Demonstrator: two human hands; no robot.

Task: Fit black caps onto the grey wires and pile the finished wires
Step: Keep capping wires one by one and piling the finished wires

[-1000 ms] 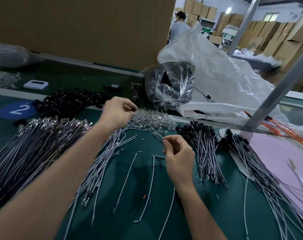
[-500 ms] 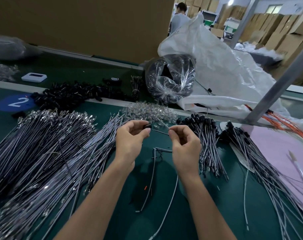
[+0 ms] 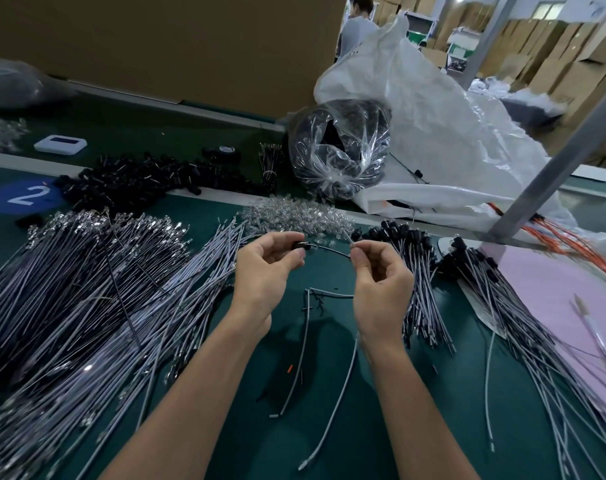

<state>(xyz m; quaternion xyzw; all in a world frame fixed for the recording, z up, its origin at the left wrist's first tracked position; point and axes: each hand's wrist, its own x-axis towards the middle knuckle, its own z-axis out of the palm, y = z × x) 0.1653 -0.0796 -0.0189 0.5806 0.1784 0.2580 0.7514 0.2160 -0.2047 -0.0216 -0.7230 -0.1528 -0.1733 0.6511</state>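
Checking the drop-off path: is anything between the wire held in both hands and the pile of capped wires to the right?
Nothing visible blocks it. The right hand pinches the grey wire, the left hand holds its black cap, and the capped pile lies just beyond the right hand.

- A white "2" stands on a blue round sticker, stuck on the green table at the far left.
- The white sack carries small dark marks near its top, perhaps lettering, too small to read.
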